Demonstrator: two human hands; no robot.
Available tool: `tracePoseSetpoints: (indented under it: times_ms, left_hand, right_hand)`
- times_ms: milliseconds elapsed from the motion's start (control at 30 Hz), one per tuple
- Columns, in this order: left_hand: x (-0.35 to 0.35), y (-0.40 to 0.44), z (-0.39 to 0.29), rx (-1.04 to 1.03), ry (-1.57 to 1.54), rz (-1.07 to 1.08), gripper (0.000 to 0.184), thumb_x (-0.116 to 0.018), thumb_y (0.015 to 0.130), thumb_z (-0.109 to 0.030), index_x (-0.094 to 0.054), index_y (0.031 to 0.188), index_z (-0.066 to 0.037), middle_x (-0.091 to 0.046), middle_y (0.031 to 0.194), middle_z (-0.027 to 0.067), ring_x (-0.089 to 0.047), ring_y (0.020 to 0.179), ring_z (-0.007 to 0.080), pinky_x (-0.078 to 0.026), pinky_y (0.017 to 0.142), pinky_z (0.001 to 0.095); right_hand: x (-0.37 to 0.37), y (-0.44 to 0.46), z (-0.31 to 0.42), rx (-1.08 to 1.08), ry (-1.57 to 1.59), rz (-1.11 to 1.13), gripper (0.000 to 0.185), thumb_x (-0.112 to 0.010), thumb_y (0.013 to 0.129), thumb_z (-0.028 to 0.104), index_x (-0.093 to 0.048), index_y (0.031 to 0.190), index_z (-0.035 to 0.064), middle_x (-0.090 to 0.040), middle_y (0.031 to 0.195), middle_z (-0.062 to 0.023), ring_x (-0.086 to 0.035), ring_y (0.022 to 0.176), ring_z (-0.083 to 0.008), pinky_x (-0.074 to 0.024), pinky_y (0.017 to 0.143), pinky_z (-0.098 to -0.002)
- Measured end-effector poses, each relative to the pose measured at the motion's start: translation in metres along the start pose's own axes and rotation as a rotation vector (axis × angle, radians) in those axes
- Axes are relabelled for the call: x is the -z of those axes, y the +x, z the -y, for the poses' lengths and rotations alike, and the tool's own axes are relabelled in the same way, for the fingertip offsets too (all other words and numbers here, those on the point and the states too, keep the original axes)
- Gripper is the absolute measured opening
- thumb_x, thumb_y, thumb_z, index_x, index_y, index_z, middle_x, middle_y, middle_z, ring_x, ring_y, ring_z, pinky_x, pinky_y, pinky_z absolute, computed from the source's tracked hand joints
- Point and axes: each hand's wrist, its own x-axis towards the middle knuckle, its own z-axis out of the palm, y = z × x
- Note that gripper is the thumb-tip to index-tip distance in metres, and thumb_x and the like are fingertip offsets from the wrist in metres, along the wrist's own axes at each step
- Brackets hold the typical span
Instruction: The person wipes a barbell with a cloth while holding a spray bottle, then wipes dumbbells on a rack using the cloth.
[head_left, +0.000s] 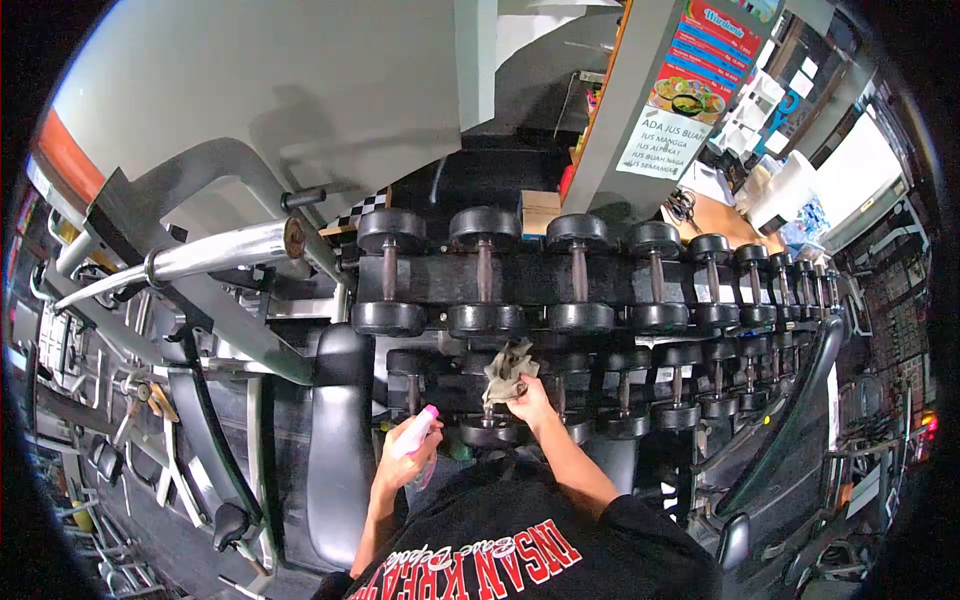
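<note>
While left hand point(403, 465) encircles sprayer point(414, 434), right hand point(532, 402) — clutching cloth point(509, 373)

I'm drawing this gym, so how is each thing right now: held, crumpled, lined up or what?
Left grip: closed around the bottle.
Right grip: closed on the cloth.
Bottle: held; fullness unclear.
Cloth: crumpled, held; wet or dry unclear.
Upper dumbbells: lined up in a row.
Lower dumbbells: lined up, partly hidden.
White sign: put up.
Box: partly hidden; open or shut unclear.
</note>
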Motion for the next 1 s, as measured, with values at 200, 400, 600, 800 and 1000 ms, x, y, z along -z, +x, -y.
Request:
tracePoseSetpoints:
  times_ms: [200, 400, 600, 800, 1000]
  left_hand:
    - [-0.003, -0.008, 0.006, 0.035, 0.004, 0.008, 0.014, -0.063, 0.083, -0.007, -0.061, 0.096, -0.001, -0.057, 0.066, 0.0015, -0.054, 0.054, 0.0073, -0.044, 0.05, 0.0231]
    - [0.0, -0.017, 0.005, 0.013, -0.009, 0.016, 0.015, -0.063, 0.083, -0.008, -0.061, 0.096, -0.001, -0.06, 0.071, 0.0025, -0.055, 0.057, 0.0068, -0.044, 0.052, 0.0226]
    - [0.003, -0.02, 0.018, 0.003, 0.001, 0.018, 0.015, -0.063, 0.083, -0.008, -0.061, 0.096, 0.0, -0.059, 0.068, 0.0031, -0.055, 0.056, 0.0073, -0.044, 0.051, 0.0228]
    - [-0.003, -0.019, 0.017, 0.04, -0.041, -0.002, 0.014, -0.063, 0.083, -0.007, -0.061, 0.095, -0.001, -0.059, 0.067, 0.0029, -0.055, 0.055, 0.0075, -0.045, 0.051, 0.0232]
    - [0.001, -0.027, 0.012, 0.014, -0.03, -0.036, 0.014, -0.063, 0.083, -0.007, -0.061, 0.095, -0.001, -0.059, 0.068, 0.0024, -0.055, 0.055, 0.0077, -0.045, 0.051, 0.0231]
  right_hand:
    - [-0.032, 0.063, -0.009, 0.151, 0.167, 0.05, 0.022, -0.04, 0.095, 0.018, -0.056, 0.108, 0.0092, -0.062, 0.106, -0.0062, -0.059, 0.1, -0.0254, -0.0472, 0.091, -0.0443]
    - [-0.11, 0.012, 0.011, 0.073, 0.161, -0.078, 0.017, -0.046, 0.091, 0.016, -0.06, 0.1, 0.0109, -0.064, 0.098, -0.0068, -0.06, 0.093, -0.0233, -0.0479, 0.086, -0.0382]
    - [-0.089, -0.012, -0.004, 0.224, 0.237, -0.083, 0.02, -0.042, 0.091, 0.01, -0.055, 0.105, 0.0057, -0.061, 0.103, -0.0097, -0.061, 0.093, -0.0249, -0.0509, 0.083, -0.0408]
    - [-0.114, -0.063, -0.024, 0.141, -0.014, 0.237, 0.03, -0.037, 0.091, 0.016, -0.052, 0.113, 0.0025, -0.059, 0.114, -0.0125, -0.056, 0.107, -0.0284, -0.0418, 0.098, -0.0432]
    - [-0.03, 0.009, -0.061, -0.144, 0.059, -0.016, 0.033, -0.046, 0.082, 0.015, -0.055, 0.11, 0.002, -0.059, 0.114, -0.0147, -0.055, 0.108, -0.0303, -0.0395, 0.1, -0.0463]
